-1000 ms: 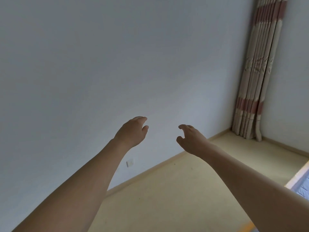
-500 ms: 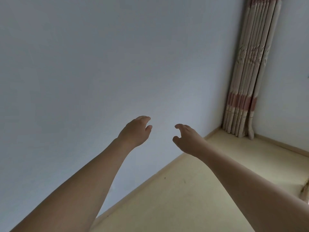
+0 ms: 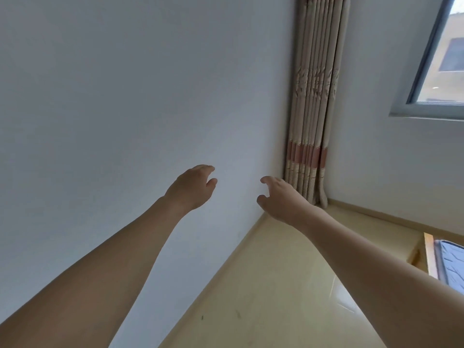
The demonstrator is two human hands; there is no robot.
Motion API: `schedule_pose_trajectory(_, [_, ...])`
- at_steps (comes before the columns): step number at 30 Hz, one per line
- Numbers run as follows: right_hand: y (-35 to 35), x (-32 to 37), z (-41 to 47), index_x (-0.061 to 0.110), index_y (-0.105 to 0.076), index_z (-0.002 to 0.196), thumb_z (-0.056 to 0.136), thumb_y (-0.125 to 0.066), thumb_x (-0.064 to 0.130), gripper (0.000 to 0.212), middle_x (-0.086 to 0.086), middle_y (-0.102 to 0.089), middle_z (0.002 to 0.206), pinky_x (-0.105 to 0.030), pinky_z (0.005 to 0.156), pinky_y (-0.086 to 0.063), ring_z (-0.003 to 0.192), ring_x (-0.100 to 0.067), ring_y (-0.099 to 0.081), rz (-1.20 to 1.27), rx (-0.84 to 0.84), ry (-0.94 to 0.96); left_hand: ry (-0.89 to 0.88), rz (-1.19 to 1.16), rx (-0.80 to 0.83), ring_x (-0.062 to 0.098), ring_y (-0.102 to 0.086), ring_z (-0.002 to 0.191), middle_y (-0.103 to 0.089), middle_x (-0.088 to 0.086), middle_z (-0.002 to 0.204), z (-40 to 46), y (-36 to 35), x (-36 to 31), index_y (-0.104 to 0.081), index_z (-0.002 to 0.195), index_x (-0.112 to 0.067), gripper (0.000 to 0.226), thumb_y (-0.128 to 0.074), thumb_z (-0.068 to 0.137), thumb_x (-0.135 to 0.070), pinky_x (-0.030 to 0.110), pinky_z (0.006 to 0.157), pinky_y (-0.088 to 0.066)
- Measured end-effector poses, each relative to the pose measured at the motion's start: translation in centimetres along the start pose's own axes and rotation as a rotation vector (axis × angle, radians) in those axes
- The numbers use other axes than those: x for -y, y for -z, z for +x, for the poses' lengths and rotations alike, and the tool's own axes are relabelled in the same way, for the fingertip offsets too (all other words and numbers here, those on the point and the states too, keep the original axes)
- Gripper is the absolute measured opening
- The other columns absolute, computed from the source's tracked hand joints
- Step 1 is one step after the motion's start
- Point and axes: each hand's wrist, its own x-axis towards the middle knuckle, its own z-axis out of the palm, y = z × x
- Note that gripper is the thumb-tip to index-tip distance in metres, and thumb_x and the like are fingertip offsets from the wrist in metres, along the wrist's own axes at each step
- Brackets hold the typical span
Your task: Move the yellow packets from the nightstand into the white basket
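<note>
No writing, label, brand, number or sign can be read anywhere here. The curtain (image 3: 312, 101) carries only a woven leaf pattern and pinkish bands, no lettering, and the blue quilted surface (image 3: 452, 267) at the lower right shows stitched lines, not letters.

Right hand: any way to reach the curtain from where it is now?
Probably yes. The right hand is empty, fingers loosely spread, held out in the air toward the corner where the curtain hangs. Nothing stands between them. How far off the curtain is, one view can't settle; a step forward may be needed.
</note>
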Motion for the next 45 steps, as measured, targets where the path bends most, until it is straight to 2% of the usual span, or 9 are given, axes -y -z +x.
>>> schedule_pose_trajectory(4, [1.5,-5.8,9.4,0.013,-0.032,0.148,0.093,-0.044,0.021,0.057,-0.007,-0.038,0.15,-0.034,0.101,-0.039,0.134,-0.025,-0.04,-0.032,-0.047,-0.092,-0.139,-0.032,-0.024,0.021,-0.042,0.136,-0.044,0.001,0.15,11.6,-4.0,-1.7,-0.043,0.144,-0.013,0.046,-0.042,0.102,-0.031,0.035,0.108,-0.035])
schedule_pose_trajectory(8, [4.9,-11.7,17.3,0.012,-0.037,0.145,0.09,-0.045,0.021,0.056,-0.01,-0.04,0.148,-0.04,0.107,-0.039,0.135,-0.028,-0.039,-0.028,-0.06,-0.214,-0.273,-0.068,-0.003,0.022,-0.044,0.134,-0.046,0.003,0.148,23.8,-6.7,-5.4,-0.044,0.143,-0.011,0.045,-0.043,0.102,-0.03,0.034,0.106,-0.035])
schedule_pose_trajectory(12, [9.5,-18.4,23.2,0.011,-0.046,0.136,0.092,-0.043,0.022,0.046,-0.013,-0.046,0.141,-0.04,0.103,-0.041,0.128,-0.032,-0.044,-0.048,-0.157,-0.312,-0.373,-0.167,-0.003,0.025,-0.048,0.129,-0.052,0.008,0.141,34.0,-10.0,-11.7,-0.048,0.14,-0.007,0.043,-0.046,0.101,-0.025,0.033,0.101,-0.038])
schedule_pose_trajectory(18, [13.6,-29.3,30.9,0.014,-0.041,0.14,0.09,-0.044,0.019,0.05,-0.008,-0.043,0.144,-0.036,0.102,-0.037,0.132,-0.027,-0.04,-0.063,-0.188,-0.418,-0.557,-0.236,0.068,0.025,-0.051,0.126,-0.055,0.009,0.137,46.0,-18.2,-21.0,-0.052,0.135,-0.005,0.04,-0.049,0.099,-0.022,0.032,0.102,-0.04])
schedule_pose_trajectory(22, [16.4,-37.4,36.6,0.016,-0.035,0.146,0.093,-0.044,0.021,0.055,-0.006,-0.038,0.15,-0.036,0.106,-0.034,0.137,-0.027,-0.035,-0.11,-0.211,-0.435,-0.603,-0.231,0.081,0.024,-0.05,0.127,-0.054,0.008,0.139,54.7,-23.6,-26.7,-0.051,0.136,-0.006,0.042,-0.049,0.099,-0.024,0.033,0.104,-0.04])
schedule_pose_trajectory(26, [20.9,-45.5,41.5,0.017,-0.032,0.148,0.092,-0.045,0.024,0.058,-0.004,-0.036,0.152,-0.035,0.107,-0.035,0.137,-0.026,-0.036,-0.107,-0.239,-0.475,-0.61,-0.218,0.113,0.027,-0.054,0.12,-0.058,0.009,0.13,64.3,-27.4,-33.3,-0.053,0.13,-0.006,0.038,-0.048,0.098,-0.027,0.035,0.098,-0.043])
schedule_pose_trajectory(32, [28.4,-56.4,46.8,0.015,-0.035,0.147,0.094,-0.047,0.025,0.055,-0.006,-0.037,0.151,-0.034,0.108,-0.034,0.137,-0.027,-0.036,-0.136,-0.325,-0.56,-0.677,-0.238,0.113,0.025,-0.045,0.134,-0.048,0.009,0.146,74.8,-31.2,-44.0,-0.046,0.141,-0.007,0.046,-0.048,0.099,-0.027,0.033,0.109,-0.035])
schedule_pose_trajectory(41, [34.6,-73.6,53.3,0.013,-0.035,0.147,0.093,-0.047,0.025,0.056,-0.008,-0.036,0.152,-0.033,0.113,-0.028,0.139,-0.026,-0.033,-0.117,-0.322,-0.73,-0.816,-0.238,0.205,0.026,-0.045,0.134,-0.048,0.009,0.146,88.9,-41.4,-59.0,-0.048,0.139,-0.008,0.046,-0.049,0.098,-0.028,0.035,0.111,-0.036])
schedule_pose_trajectory(45, [38.2,-82.1,57.0,0.013,-0.036,0.146,0.092,-0.046,0.024,0.056,-0.008,-0.038,0.15,-0.036,0.112,-0.032,0.137,-0.026,-0.036,-0.144,-0.343,-0.797,-0.882,-0.309,0.166,0.024,-0.044,0.136,-0.046,0.007,0.148,96.1,-45.0,-66.3,-0.047,0.141,-0.01,0.046,-0.048,0.098,-0.027,0.036,0.111,-0.036])
